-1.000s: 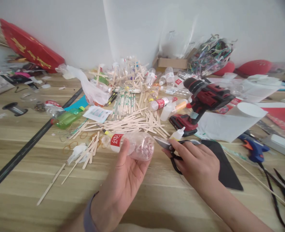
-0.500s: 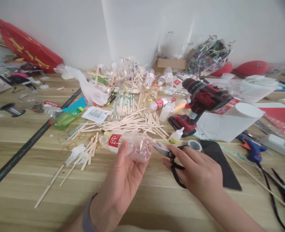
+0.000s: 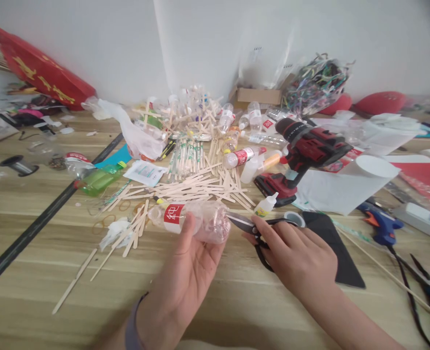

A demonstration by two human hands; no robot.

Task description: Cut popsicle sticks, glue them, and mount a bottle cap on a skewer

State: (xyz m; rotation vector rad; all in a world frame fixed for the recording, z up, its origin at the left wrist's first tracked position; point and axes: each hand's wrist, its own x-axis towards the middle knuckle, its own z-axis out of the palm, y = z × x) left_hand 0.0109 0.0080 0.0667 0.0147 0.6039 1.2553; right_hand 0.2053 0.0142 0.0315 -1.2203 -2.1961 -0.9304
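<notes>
A clear plastic bottle with a red and white label lies sideways in my left hand. My thumb presses its near side and the fingers cup it from below. Its neck points left and its base faces right. In my right hand I grip black-handled scissors, with the blades pointing left at the base of the bottle. The blade tip meets the upper edge of the base; whether it pierces the plastic I cannot tell. Behind the scissors stands a small white glue bottle.
Loose craft sticks spread behind the bottle. A red and black cordless drill stands at the right, near a dark flat slab and a blue glue gun. A black bar and a green bottle lie left.
The bottle has turned slightly about its length, so its label shows differently. The scissors' blades look closer together and have shifted slightly at the bottle's base.
</notes>
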